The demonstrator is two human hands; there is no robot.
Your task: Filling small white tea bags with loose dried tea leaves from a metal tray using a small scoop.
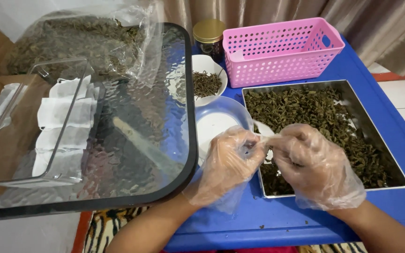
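Head view: left hand (pixel 230 161) and right hand (pixel 312 161), both in clear plastic gloves, brought together over blue table (pixel 390 112). Small white tea bag (pixel 264 132) pinched between fingertips of both hands, held above near-left corner of metal tray (pixel 401 180) filled with dried leaves (pixel 319 117). White bowl (pixel 214 124) placed just left. Risk judged: loose gloves slipping, bag tearing or tipping, leaves scattered onto table.
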